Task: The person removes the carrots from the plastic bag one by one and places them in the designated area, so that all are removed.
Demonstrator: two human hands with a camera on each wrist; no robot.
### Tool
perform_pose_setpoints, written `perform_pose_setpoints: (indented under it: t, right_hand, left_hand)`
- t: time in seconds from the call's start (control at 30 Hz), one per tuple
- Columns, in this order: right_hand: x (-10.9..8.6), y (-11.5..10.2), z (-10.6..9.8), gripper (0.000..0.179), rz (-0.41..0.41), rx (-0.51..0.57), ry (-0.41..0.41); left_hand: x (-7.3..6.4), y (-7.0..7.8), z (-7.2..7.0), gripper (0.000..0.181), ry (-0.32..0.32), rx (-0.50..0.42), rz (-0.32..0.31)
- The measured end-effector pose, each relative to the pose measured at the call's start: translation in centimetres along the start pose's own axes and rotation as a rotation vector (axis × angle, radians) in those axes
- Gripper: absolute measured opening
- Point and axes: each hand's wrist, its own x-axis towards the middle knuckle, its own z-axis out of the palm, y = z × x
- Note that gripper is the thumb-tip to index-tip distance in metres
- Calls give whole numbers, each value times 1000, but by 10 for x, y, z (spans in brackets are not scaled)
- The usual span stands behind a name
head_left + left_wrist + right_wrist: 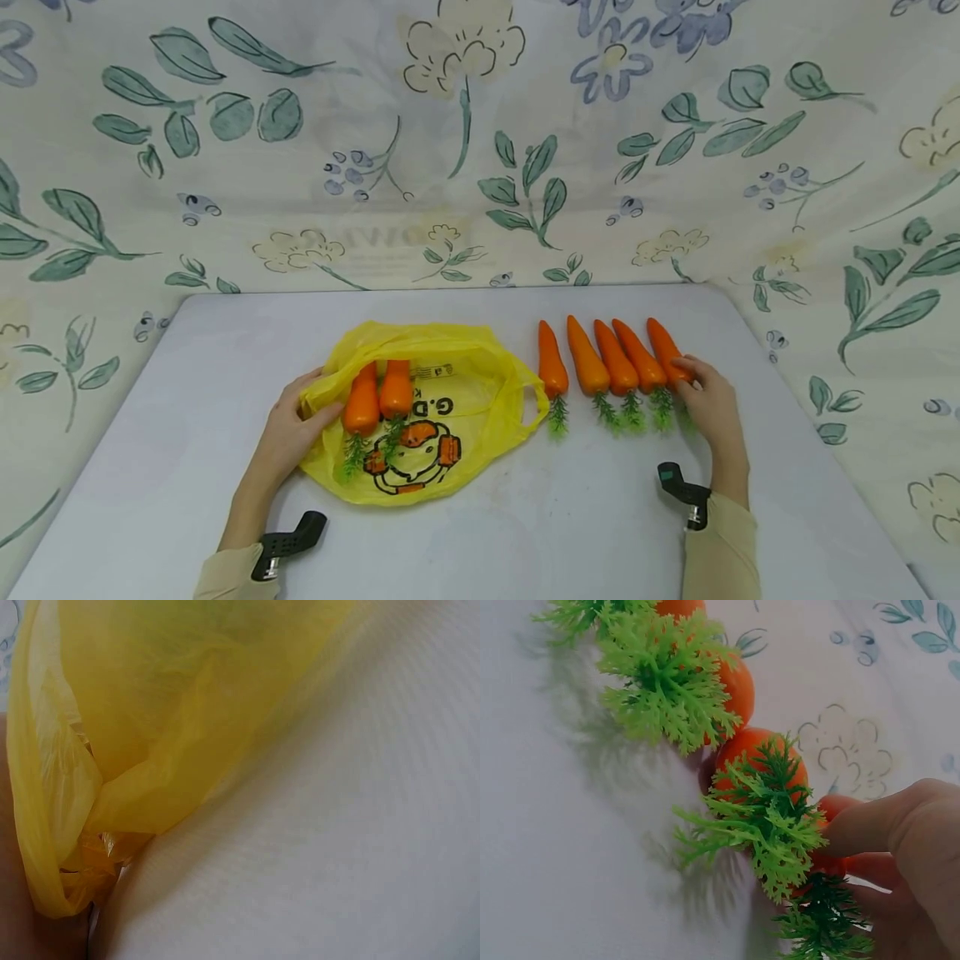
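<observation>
My left hand (292, 427) pinches the left edge of a yellow plastic bag (472, 400), thumb on the inner side of its opening. Two toy carrots (362, 408) with green tops lie at the bag's mouth, their tips hidden under its upper layer. At the right, my right hand (712, 408) grips the thick end of the rightmost toy carrot (662, 340). The right wrist view shows the thumb and fingers (874, 825) around that carrot, partly behind leafy tops. In the left wrist view, yellow plastic (165, 712) covers most of the hand.
Several more toy carrots (587, 358) lie in a row between the bag and my right hand, tips away from me. Everything rests on a white table (510, 533). A flower-printed cloth (420, 233) hangs behind it.
</observation>
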Motion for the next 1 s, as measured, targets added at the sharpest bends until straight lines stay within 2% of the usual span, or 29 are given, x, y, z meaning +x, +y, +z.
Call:
perform_pose_setpoints:
  t: [0.7,1.0]
  right_hand:
    - [2,4,9,42,-33,34,25]
    - [1,3,8,43,-11,92,20]
  left_hand:
    - [0,-3,0,71,12,-1,3]
    - [0,-2,1,71,11,7,0]
